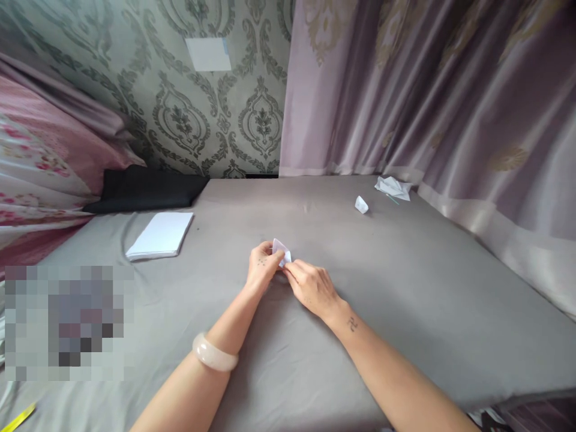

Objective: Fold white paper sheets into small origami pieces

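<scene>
A small folded piece of white paper (279, 247) is held between my two hands, over the middle of the grey sheet (405, 312). My left hand (263, 264) grips its left side, the thumb lying across the paper. At the paper's lower right edge, the fingers of my right hand (314, 285) are closed on it. The fingers partly hide the paper, so its full folded shape cannot be made out. A pale bangle (215, 353) is on my left forearm.
To the left lies a stack of white paper (162, 235), with a black cloth (153, 187) behind it. A small folded paper piece (361, 204) and crumpled white paper (393, 188) lie at the far right. Curtains (360, 90) hang along the right. Something yellow (18, 417) is at lower left.
</scene>
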Motion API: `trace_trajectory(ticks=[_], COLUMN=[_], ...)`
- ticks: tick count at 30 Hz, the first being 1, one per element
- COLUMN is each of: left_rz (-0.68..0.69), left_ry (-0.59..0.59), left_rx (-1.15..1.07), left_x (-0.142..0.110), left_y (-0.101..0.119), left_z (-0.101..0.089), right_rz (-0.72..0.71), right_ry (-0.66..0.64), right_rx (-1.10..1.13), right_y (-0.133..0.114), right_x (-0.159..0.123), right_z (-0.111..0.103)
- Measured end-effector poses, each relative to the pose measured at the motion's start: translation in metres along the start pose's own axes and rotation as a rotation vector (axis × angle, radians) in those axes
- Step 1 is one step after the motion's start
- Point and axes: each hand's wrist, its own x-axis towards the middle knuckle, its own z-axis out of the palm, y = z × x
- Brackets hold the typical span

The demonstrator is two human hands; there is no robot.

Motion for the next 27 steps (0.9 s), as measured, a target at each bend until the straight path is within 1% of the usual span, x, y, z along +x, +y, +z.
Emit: trace_trajectory(ticks=[2,4,8,12,14,16,17,19,21,22,25,27], left_rz=[-0.023,-0.072,-0.172,-0.247,-0.251,-0.233,-0.226,-0.252,-0.272,-0.269,-0.252,-0.253], left_ry=[-0.002,-0.02,-0.088,-0.099,-0.107,-0.105,-0.091,-0.018,0.011,0.012,0.005,0.01], left_rx=[0.008,-0.031,-0.231,-0.344,-0.386,-0.443,-0.471,-0.484,-0.471,-0.463,-0.424,-0.397], left_x=[-0.001,-0.002,-0.002,0.003,0.005,0.006,0.006,0.007,0.008,0.008,0.008,0.008], left_y=[0.003,0.008,0.014,0.016,0.017,0.018,0.019,0.02,0.021,0.021,0.019,0.017], left_z=[0.0,-0.001,-0.004,-0.006,-0.006,-0.006,-0.006,-0.006,-0.005,-0.004,-0.002,-0.001], right_rz=[0.007,0.018,0.044,0.032,0.023,0.021,0.029,0.088,0.259,0.326,0.481,0.559], right_ry=[-0.003,0.015,0.069,0.083,0.074,0.056,0.044,0.015,-0.01,0.001,0.03,0.04], right_rx=[0.005,0.037,0.108,0.123,0.115,0.098,0.081,0.029,-0.049,-0.076,-0.129,-0.149], right_y=[0.001,0.003,0.008,0.008,0.01,0.017,0.023,0.042,0.069,0.085,0.129,0.153], right_x=[0.0,0.0,-0.002,-0.002,0.0,0.004,0.007,0.014,0.021,0.024,0.036,0.046], right_z=[-0.001,-0.001,-0.001,-0.002,-0.004,-0.008,-0.011,-0.016,-0.021,-0.023,-0.026,-0.026])
